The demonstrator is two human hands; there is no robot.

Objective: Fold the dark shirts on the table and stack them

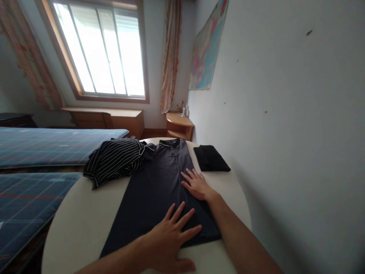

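Observation:
A dark polo shirt (154, 194), greyish toward the collar, lies spread on a round white table (82, 217), with its collar and buttons at the far side. My left hand (171, 236) rests near the shirt's lower hem, fingers spread over the cloth. Farther up, along the shirt's right edge, my right hand (196, 184) lies flat with its fingers apart. Neither hand grips anything. One sleeve shows at the left of the collar; the right sleeve cannot be made out.
Left of the shirt is a loose black-and-white striped garment (116, 158). A folded black cloth (211, 158) sits at the right, near the wall (299, 160). Two beds with plaid blue mattresses (51, 146) stand at the left. Beyond are a desk (128, 113) and a corner shelf (179, 120).

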